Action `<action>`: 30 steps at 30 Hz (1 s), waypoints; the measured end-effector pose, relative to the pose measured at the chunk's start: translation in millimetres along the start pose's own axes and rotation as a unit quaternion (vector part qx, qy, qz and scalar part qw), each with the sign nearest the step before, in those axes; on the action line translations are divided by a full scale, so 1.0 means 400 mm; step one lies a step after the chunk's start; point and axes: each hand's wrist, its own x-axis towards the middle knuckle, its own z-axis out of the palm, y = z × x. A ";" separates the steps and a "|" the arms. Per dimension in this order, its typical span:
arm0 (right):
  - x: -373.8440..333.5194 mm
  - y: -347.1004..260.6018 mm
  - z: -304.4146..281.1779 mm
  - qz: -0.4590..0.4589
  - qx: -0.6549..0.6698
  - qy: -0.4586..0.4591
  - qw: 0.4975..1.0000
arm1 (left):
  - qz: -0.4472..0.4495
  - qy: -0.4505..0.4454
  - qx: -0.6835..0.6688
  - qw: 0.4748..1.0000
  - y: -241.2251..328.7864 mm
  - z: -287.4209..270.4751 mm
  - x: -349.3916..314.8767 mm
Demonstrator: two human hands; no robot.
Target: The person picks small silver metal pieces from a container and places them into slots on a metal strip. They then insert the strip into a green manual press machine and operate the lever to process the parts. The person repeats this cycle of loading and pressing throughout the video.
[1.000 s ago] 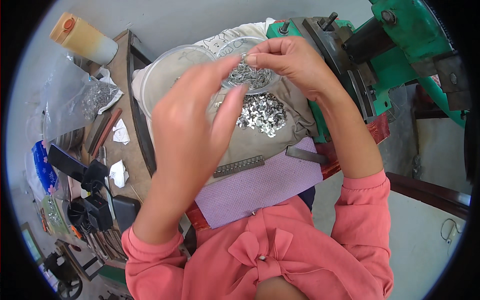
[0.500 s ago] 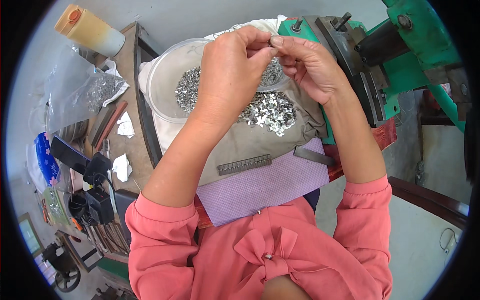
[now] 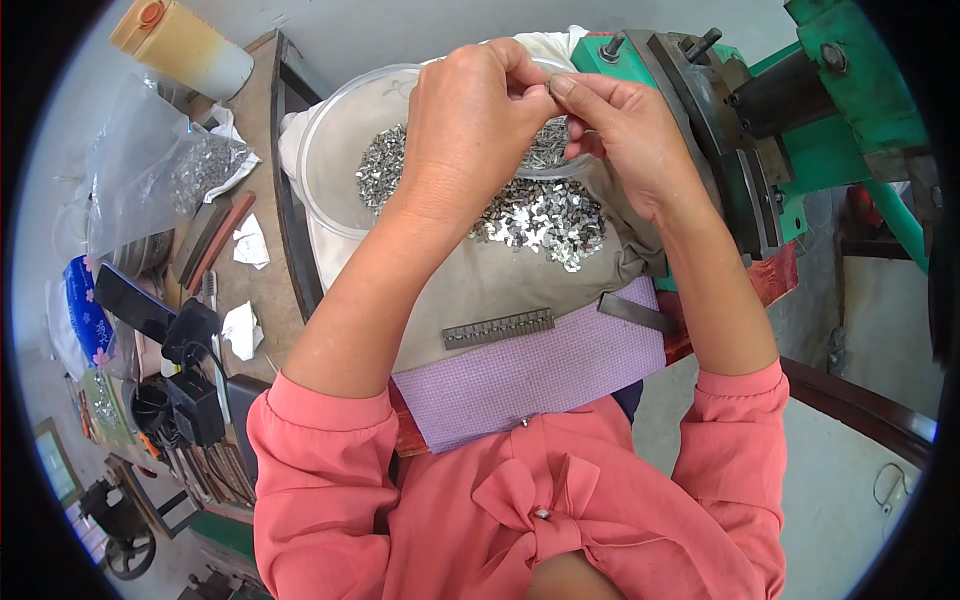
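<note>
My left hand (image 3: pixel 470 120) and my right hand (image 3: pixel 625 130) meet fingertip to fingertip above a clear round tub (image 3: pixel 310 165). Both are closed in a pinch; whatever sits between the tips is too small and covered to name. Under the hands, small silvery metal pieces (image 3: pixel 382 170) lie in the tub, and a heap of shiny flat metal bits (image 3: pixel 560 220) is spread on the beige cloth (image 3: pixel 420 290) in front of it. Nearer my body rests a dark slotted metal bar (image 3: pixel 498 328). A plain dark metal strip (image 3: pixel 637 312) lies on the purple woven mat (image 3: pixel 540 375).
A green machine press (image 3: pixel 800 150) stands close on the right of my right arm. On the left, a wooden bench (image 3: pixel 270 300) carries a yellowish plastic jug (image 3: pixel 185 45), a clear bag of metal bits (image 3: pixel 205 170), reddish bars (image 3: pixel 222 240) and crumpled white paper (image 3: pixel 240 330).
My hands stay pinched together, with the right fingers shifting slightly around the tips. The whole view has moved a little; the bars and the heap lie as before.
</note>
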 end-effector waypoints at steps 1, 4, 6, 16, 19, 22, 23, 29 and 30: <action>-0.003 -0.005 0.004 0.001 -0.015 0.004 1.000 | -0.001 -0.006 0.010 1.000 0.003 -0.003 0.001; -0.018 -0.017 0.019 -0.013 -0.016 0.027 0.999 | -0.012 -0.018 0.019 1.000 0.017 -0.018 0.001; -0.024 -0.019 0.022 -0.016 -0.012 0.027 0.999 | -0.031 -0.021 -0.001 0.999 0.019 -0.023 0.002; -0.009 0.000 0.009 -0.011 0.185 0.010 0.983 | -0.098 -0.075 -0.263 0.957 0.040 -0.045 -0.012; -0.006 0.007 0.020 -0.036 0.177 0.036 0.983 | -0.089 -0.078 -0.257 0.959 0.041 -0.046 -0.015; -0.010 0.006 0.031 -0.064 0.137 0.052 0.987 | -0.072 -0.076 -0.231 0.967 0.037 -0.045 -0.016; -0.012 0.004 0.033 -0.072 0.121 0.054 0.989 | -0.068 -0.073 -0.222 0.970 0.034 -0.045 -0.016; -0.019 -0.008 0.030 -0.046 0.108 0.007 0.993 | -0.064 -0.087 -0.168 0.980 0.021 -0.070 -0.026; -0.019 -0.008 0.030 -0.034 0.103 -0.004 0.994 | -0.068 -0.092 -0.161 0.980 0.018 -0.076 -0.032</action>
